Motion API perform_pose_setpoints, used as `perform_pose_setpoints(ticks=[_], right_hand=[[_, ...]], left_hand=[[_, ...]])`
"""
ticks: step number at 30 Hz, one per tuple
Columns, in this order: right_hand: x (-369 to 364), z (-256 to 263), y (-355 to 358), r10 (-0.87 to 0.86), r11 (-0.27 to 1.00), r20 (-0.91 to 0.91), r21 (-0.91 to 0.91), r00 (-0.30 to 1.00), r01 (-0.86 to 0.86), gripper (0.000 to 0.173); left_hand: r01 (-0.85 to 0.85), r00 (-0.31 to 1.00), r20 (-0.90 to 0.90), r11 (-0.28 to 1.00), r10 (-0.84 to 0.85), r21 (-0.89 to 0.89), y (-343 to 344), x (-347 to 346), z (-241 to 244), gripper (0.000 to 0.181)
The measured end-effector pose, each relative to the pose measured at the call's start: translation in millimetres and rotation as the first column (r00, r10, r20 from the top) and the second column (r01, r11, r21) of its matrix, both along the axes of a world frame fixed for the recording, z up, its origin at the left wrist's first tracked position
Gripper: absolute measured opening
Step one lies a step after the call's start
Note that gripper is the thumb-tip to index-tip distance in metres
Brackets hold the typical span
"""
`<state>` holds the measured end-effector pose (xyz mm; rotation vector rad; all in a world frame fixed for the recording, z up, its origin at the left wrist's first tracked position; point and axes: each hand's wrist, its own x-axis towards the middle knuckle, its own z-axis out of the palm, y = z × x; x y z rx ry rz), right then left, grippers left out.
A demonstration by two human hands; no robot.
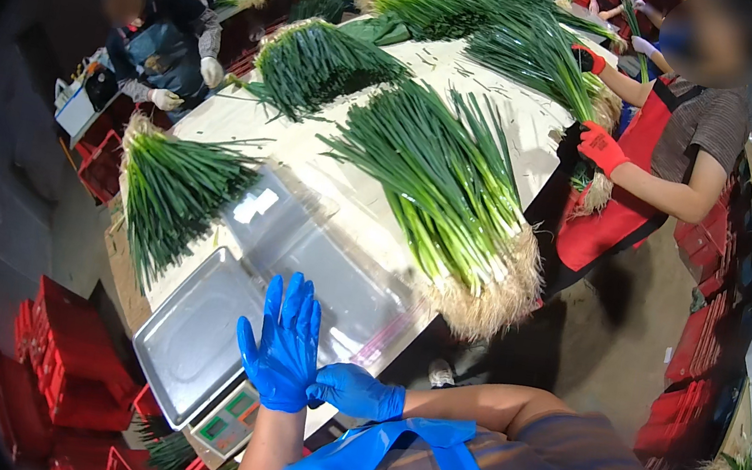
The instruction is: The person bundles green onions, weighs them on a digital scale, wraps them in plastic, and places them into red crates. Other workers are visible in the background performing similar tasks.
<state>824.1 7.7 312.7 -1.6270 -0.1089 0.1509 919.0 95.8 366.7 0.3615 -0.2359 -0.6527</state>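
Observation:
My left hand point(284, 349), in a blue disposable glove, is held up with its fingers apart and nothing in it. My right hand point(356, 389), gloved in blue too, pinches the glove's cuff at the left wrist. Just left of my hands stands a digital weighing scale point(226, 420) with a bare steel pan point(197, 332). Behind my hands, clear plastic bags point(340, 281) lie flat on the table's white cover point(309, 145). A large bundle of green onions point(439, 201) lies to the right, its roots point(491, 296) at the table's edge.
More green onions lie at the left point(182, 188) and in a pile point(321, 66) farther back. A co-worker in a red apron point(616, 191) handles onions at the right; another person in white gloves point(166, 99) is at the left. Red plastic crates point(73, 357) stand on the floor.

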Motion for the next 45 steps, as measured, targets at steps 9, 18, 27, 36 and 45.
perform_pose_setpoints(ticks=[9,18,27,36,45], right_hand=[[10,-9,-129,0.431,0.900,0.016,-0.074,0.902,-0.429,0.027],[50,6,-319,-0.297,0.868,-0.051,0.403,0.954,0.291,0.027],[86,-158,-541,-0.806,0.463,0.053,-0.565,0.589,0.683,0.082],[161,-135,-456,-0.557,0.724,-0.102,-0.546,0.824,0.421,0.099],[205,-101,-443,-0.360,0.794,-0.030,-0.535,0.932,0.289,0.084]], left_hand=[[0.030,0.991,-0.133,0.991,-0.013,0.130,-132,2,-12,0.068],[-0.020,0.966,0.151,0.522,-0.209,0.853,-180,42,-88,0.062],[-0.367,0.795,0.508,0.404,-0.332,0.838,-271,39,-204,0.110],[-0.645,0.657,0.653,0.168,-0.377,0.745,-292,-3,-188,0.129],[-0.453,0.846,0.500,0.247,-0.185,0.857,-283,28,-204,0.104]])
